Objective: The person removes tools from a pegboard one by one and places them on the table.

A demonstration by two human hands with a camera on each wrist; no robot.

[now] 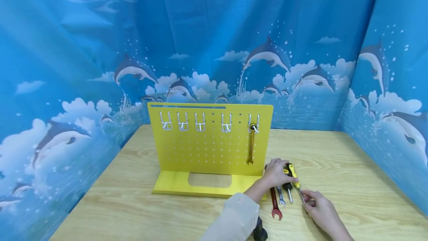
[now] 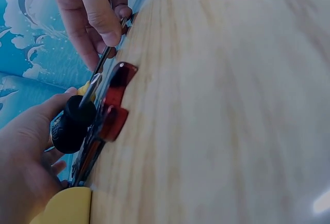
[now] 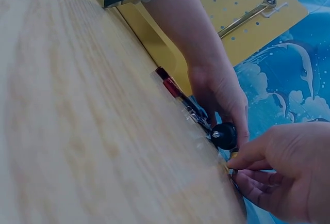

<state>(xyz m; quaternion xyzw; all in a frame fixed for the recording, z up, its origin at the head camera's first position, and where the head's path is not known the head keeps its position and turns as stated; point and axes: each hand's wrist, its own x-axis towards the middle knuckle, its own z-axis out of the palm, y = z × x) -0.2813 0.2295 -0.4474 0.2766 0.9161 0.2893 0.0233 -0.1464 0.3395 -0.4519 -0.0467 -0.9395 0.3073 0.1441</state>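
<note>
My left hand (image 1: 276, 173) reaches across a black-handled screwdriver (image 1: 287, 186). Its thumb and fingers are at the handle of a yellow-handled screwdriver (image 1: 293, 172), which they appear to grip. With thumb and fingers, my right hand (image 1: 320, 208) pinches the same screwdriver's metal shaft near the tip. Left of these lie a small silver wrench (image 1: 281, 196) and a red wrench (image 1: 275, 204), partly under my left hand. From the left wrist, the black handle (image 2: 73, 124) hides part of the yellow one. Close by, the right wrist view shows my right hand (image 3: 289, 172) pinching.
A yellow pegboard (image 1: 207, 144) with several white hooks stands left of the hands. One golden wrench (image 1: 251, 146) hangs from its rightmost hook. A black object (image 1: 259, 231) lies by my left sleeve. Dolphin-print curtains (image 1: 207, 40) surround the wooden table (image 1: 120, 203).
</note>
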